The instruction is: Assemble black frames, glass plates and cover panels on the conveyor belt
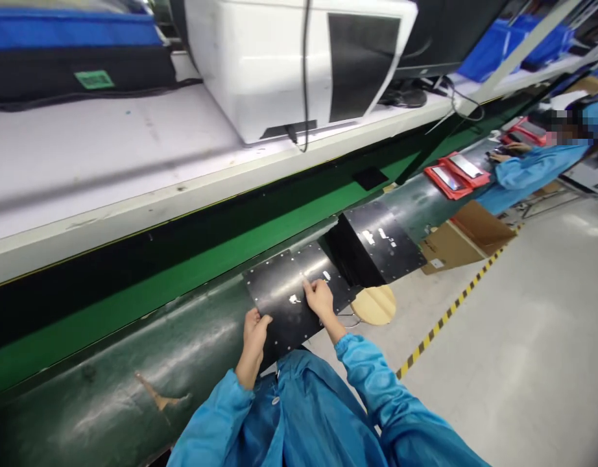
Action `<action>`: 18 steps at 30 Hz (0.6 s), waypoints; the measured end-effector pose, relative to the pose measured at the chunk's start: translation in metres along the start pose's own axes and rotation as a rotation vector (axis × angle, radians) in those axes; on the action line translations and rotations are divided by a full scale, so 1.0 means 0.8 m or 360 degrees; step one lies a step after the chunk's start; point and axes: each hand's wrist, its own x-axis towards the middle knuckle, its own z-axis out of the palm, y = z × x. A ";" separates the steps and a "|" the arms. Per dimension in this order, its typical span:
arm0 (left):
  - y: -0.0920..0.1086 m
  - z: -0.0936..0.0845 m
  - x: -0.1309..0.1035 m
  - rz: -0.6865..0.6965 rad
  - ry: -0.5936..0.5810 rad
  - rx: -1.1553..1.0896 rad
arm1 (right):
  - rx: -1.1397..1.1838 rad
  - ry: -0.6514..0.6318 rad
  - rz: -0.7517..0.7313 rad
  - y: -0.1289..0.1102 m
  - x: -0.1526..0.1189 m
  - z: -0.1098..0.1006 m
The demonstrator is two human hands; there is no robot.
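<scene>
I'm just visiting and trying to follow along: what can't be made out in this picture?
- Head view: the small white marks on the flat black panel are too small to read.
- The right hand covers whatever lies under its fingertips.
- The left hand grips the panel's near edge; its palm side is hidden.
- The red trays beside a co-worker's blue sleeve are too distant for detail.

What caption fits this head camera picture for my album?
Both hands, left and right, rest on a black panel lying on a green conveyor belt.
</scene>
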 end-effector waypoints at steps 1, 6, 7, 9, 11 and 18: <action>0.005 0.036 0.000 -0.0007 -0.0058 -0.0040 | -0.0034 0.0010 0.0041 0.014 0.021 -0.021; 0.007 0.148 0.003 0.0065 -0.0222 -0.0144 | -0.0123 -0.0028 0.0020 0.058 0.075 -0.081; 0.003 0.152 0.000 0.0082 -0.0247 -0.0145 | -0.0093 -0.0034 -0.0054 0.067 0.071 -0.088; -0.006 0.144 -0.012 0.0094 -0.0262 -0.0103 | 0.0049 -0.0067 -0.0223 0.094 0.048 -0.105; -0.020 0.127 -0.033 0.0113 -0.0144 0.0006 | 0.0280 -0.0205 -0.0336 0.142 0.013 -0.129; -0.124 0.146 -0.158 -0.0204 -0.0316 0.0144 | 0.0580 -0.0814 0.0154 0.384 -0.032 -0.279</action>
